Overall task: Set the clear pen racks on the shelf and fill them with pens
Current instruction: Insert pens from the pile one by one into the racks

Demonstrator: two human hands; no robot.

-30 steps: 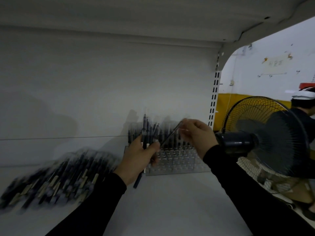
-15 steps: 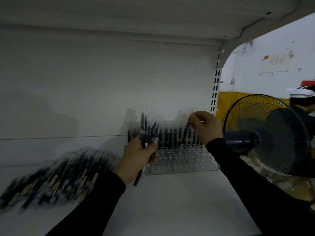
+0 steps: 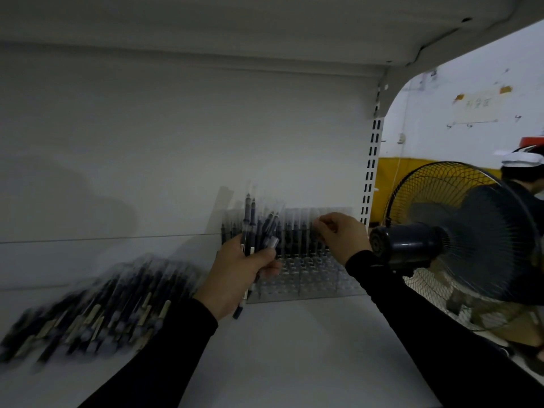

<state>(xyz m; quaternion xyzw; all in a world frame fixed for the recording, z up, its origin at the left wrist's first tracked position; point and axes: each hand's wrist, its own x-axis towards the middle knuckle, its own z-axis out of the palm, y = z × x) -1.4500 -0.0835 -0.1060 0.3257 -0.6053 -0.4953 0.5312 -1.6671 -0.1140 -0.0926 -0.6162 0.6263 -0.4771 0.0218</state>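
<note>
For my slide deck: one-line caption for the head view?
Left hand grips a bundle of pens while right hand reaches over the clear rack.

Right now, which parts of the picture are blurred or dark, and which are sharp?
Head view: the loose pens at left are smeared by motion blur; the clear rack is soft; the shelf interior is dim, the room beyond the fan brighter; both sleeves stay fairly sharp.

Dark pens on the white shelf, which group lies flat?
The loose pile of dark pens at far left lies flat; those in the left hand and clear rack stand upright.
</note>
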